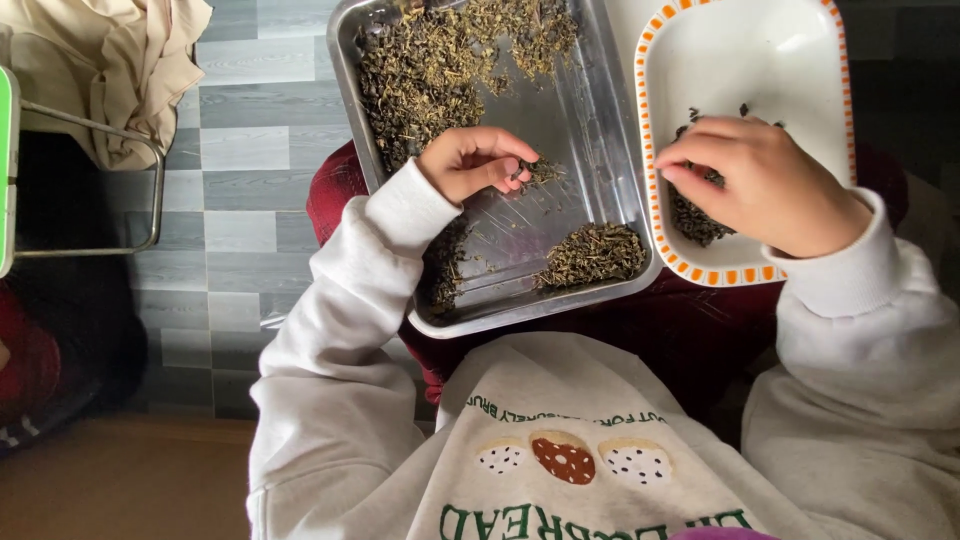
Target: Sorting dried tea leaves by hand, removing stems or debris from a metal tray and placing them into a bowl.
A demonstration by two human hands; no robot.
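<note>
The dried green leaves [450, 60] lie in a shiny metal tray [590, 130] that sits on the person's lap. A big heap fills the far end of the tray, a small pile [592, 255] sits near the close edge, and a thin strip of bits [445, 270] lies by the left side. The tray is longer than it is wide, and its long side runs away from the person, tipped a little to the left. The left hand [470, 162] is over the middle of the tray. Its fingers are curled in, and the fingertips [522, 168] pinch a tiny bunch of leaves [540, 172] just above the metal. The wrist bends in from the left, with a cream sleeve [330, 300] behind it. Just beside the tray on the right is a white dish with an orange edge [750, 55]. It holds a small dark pile of leaves [695, 220]. The right hand [765, 180] rests over that pile, back of the hand up, fingers bent down and close together, touching the leaves. I cannot tell if they hold any. The floor [240, 150] is grey tile.
</note>
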